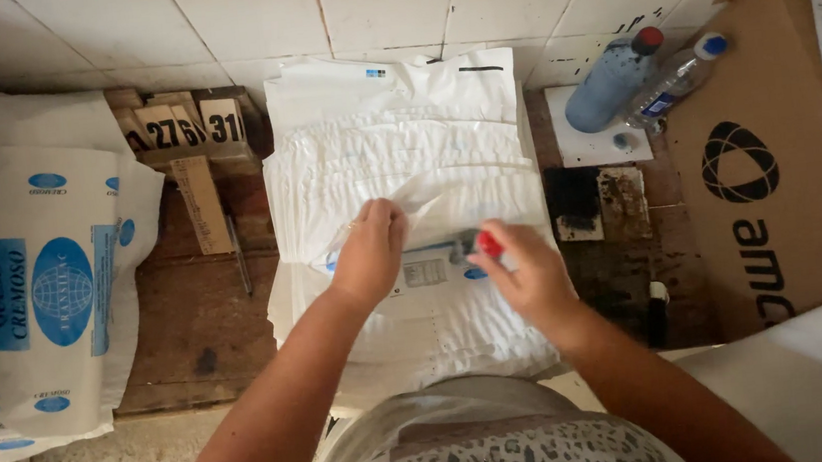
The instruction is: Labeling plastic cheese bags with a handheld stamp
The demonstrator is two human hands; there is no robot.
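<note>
Left hand pinches top bag of white bag stack, frame centre. Right hand clamps red-tipped stamp at 3 o'clock of it. Risk: thin film slips, print smears; bottles at 1 o'clock could tip.

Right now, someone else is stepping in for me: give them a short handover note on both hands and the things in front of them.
Left hand: pinching up the edge of the top clear plastic bag on the stack of white bags.
Right hand: fingers shut on a small red-topped item, most likely a stamp or marker, held just above the bag's printed label.
Stack lies on the wooden bench; printed sacks left, two bottles and a cardboard box right.
Done: top bag lifted. Left: cannot tell how many bags are handled.
</note>
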